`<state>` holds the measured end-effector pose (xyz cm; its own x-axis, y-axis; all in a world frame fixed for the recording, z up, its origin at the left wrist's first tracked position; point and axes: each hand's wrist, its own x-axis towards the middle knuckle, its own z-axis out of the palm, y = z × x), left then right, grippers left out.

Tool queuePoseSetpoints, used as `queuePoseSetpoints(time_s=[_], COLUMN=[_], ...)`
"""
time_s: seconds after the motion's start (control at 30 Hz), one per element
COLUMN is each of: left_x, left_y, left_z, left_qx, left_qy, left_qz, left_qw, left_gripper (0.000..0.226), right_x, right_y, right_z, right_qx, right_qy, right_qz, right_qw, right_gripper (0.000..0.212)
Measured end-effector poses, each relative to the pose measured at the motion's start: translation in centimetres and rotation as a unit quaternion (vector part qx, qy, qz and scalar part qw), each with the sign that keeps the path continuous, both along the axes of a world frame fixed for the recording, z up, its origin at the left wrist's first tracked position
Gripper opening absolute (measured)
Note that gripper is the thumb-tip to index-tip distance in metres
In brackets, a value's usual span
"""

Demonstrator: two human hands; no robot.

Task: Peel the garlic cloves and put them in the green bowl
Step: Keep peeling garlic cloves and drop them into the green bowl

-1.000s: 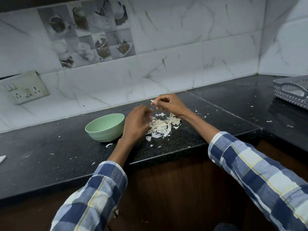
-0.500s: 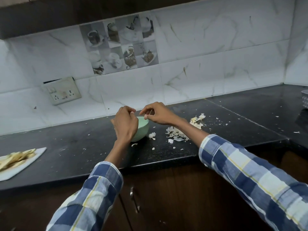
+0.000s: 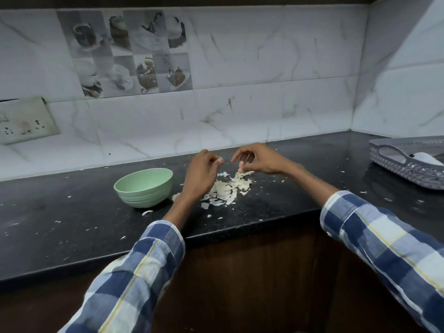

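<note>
The green bowl (image 3: 144,187) stands on the black counter (image 3: 72,224); what is inside it is hidden. Just right of the bowl lies a pile of pale garlic peels (image 3: 225,188). My left hand (image 3: 200,174) hovers over the pile's left side with its fingers curled. A pale speck shows at its fingertips, and I cannot tell whether it is peel. My right hand (image 3: 258,159) is above the pile's far edge and pinches a pale garlic piece (image 3: 240,169) that touches the pile.
A grey perforated basket (image 3: 408,169) with a white object inside sits on the counter at the far right. A wall socket (image 3: 24,123) is at the left. Small peel bits are scattered over the counter. The counter's front edge runs just below the pile.
Both hands moved from over the green bowl back right to the peel pile. My right hand now pinches a piece at the pile. The camera view shifted right.
</note>
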<state>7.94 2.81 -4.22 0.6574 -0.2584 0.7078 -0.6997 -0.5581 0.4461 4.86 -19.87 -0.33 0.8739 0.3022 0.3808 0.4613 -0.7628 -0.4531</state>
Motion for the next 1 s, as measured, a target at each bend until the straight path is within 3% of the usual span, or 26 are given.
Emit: queuePoseSetpoints(time_s=[0.1, 0.4, 0.63, 0.77, 1.0], left_x=[0.6, 0.9, 1.2, 1.3, 1.1], left_y=[-1.4, -1.1, -1.2, -1.2, -1.1], left_z=[-1.0, -2.7, -2.6, -2.5, -2.7], left_qx=[-0.009, 0.043, 0.039, 0.040, 0.040], left_qy=[0.027, -0.016, -0.009, 0.000, 0.005], left_qz=[-0.035, 0.015, 0.026, 0.026, 0.016], left_qw=[0.999, 0.999, 0.999, 0.999, 0.999], left_gripper=[0.002, 0.017, 0.020, 0.020, 0.016], right_x=[0.3, 3.8, 5.7, 5.8, 4.3], right_y=[-0.9, -1.3, -0.2, -0.4, -1.0], right_z=[-1.0, -3.2, -5.0, -5.2, -4.3], right_qx=[-0.033, -0.027, -0.122, -0.047, 0.143], right_qy=[-0.006, -0.047, -0.038, -0.027, 0.038], right_qz=[0.000, -0.104, -0.126, -0.096, -0.027], right_qw=[0.999, 0.993, 0.984, 0.994, 0.989], right_gripper=[0.015, 0.020, 0.019, 0.005, 0.012])
